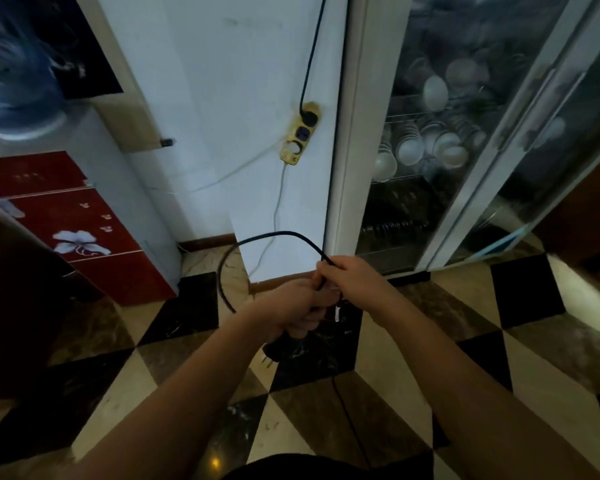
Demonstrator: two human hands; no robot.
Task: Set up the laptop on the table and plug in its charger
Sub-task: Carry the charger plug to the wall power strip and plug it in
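Hands meet at the frame centre: left hand (293,311) curls around the plug (274,348), right hand (350,277) pinches the looping cable (257,239). Power strip (300,133) hangs on the wall above.

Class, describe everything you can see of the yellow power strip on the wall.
The power strip is a short yellowish bar, plastic by its look, fixed slightly tilted on the white wall beside the glass-door cabinet. It shows three sockets in a row. A black plug with a cable running upward fills the top one; the middle looks dark blue, the bottom pale, and both appear free. A thin pale cord hangs from its lower end. Neither hand touches it.
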